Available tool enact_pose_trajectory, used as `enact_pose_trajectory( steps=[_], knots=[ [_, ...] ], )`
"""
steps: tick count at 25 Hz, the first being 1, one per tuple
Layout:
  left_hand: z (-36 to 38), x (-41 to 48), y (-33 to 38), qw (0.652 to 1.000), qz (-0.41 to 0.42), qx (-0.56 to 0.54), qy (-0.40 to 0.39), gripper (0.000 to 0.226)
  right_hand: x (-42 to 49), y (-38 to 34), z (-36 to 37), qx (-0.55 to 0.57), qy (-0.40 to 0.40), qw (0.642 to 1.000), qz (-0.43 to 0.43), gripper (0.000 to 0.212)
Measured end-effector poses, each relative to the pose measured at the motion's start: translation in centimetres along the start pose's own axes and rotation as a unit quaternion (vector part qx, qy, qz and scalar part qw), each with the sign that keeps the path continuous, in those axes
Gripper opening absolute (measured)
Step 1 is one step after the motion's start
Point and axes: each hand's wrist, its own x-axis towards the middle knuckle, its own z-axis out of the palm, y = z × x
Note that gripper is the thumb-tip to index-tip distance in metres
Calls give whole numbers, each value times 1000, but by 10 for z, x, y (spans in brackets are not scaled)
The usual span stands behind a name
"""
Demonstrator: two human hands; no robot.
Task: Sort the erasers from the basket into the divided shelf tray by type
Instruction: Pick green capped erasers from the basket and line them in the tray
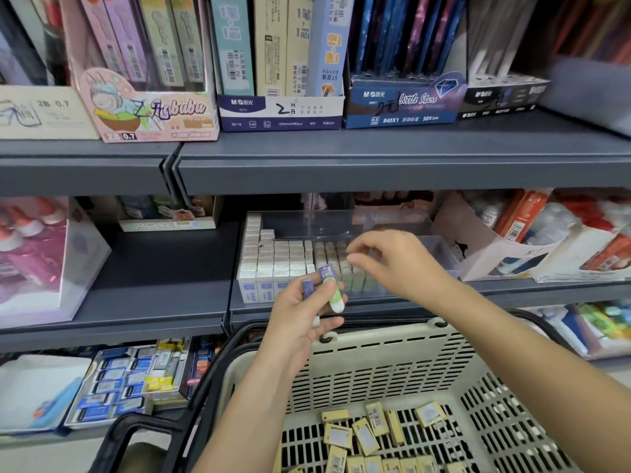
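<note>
The left hand [304, 312] holds two purple-and-green erasers [329, 283] in its bent fingers, long way up, just in front of the clear tray [341, 221]. The right hand [396, 261] is nearer, right over the tray. Its fingertips are close together, but it is too blurry to tell if they pinch anything.

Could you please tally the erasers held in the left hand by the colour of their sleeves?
Purple-sleeved eraser: 1
Purple-and-green-sleeved eraser: 1
Total: 2, both gripped in the left hand.
</note>
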Motion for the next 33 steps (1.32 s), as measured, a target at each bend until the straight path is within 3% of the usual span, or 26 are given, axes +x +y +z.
enact_pose_trajectory(
  steps=[6, 9, 12, 14, 16, 19, 24, 33],
  knots=[
    [1, 0, -1, 999, -10, -42, -1, 13, -35, -17, 10, 39, -71, 996, 46, 25],
    [1, -1, -2, 998, -24, -55, -12, 14, -36, -14, 14, 110, -45, 990, 82, 10],
    [3, -1, -1, 997, -29, -69, 18, 20, -32, -4, 4, 240, -18, 959, 148, 9],
    [4, 1, 1, 996, -29, -68, 41, 19, -24, 8, -7, 269, 17, 948, 168, 10],
    [5, 3, 2, 997, -25, -64, 46, 15, -10, 22, -17, 233, 76, 953, 176, 12],
    [4, 3, 0, 999, 8, -46, 25, 26, 13, 37, -22, 93, 127, 976, 151, 8],
    [3, 3, 0, 999, 36, 9, 31, 23, 26, 42, -8, -65, 64, 989, 120, 14],
    [-1, 1, -5, 995, 69, 73, 5, 20, 41, 40, 15, -127, -63, 982, 126, 20]
  ],
)
